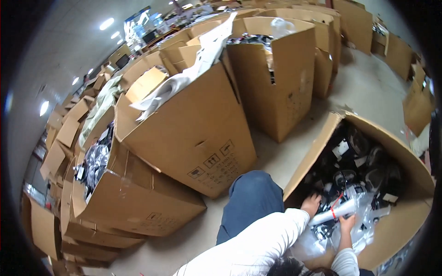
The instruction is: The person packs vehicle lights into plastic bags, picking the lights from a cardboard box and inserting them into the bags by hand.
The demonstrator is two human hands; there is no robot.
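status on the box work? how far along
Done: hard to tell; nothing sorted or set aside shows. In hand: both hands are in the open carton, the left hand among dark bagged items, the right hand gripping a white roll. Left: the carton looks quite full, and the neighbouring boxes remain stuffed.

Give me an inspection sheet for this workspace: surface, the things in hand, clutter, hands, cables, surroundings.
Surface: pale concrete floor, boxes standing on it.
Job's things: open cardboard box of bagged black items; white wrapped bundle with a red band.
Clutter: clear plastic bags loose in the box.
Hands: left hand reaching into the box; right hand at the bundle, grip unclear.
Cables: dark coiled items, too blurred to confirm.
Surroundings: stacked cardboard boxes, some open with white paper; ceiling lights.
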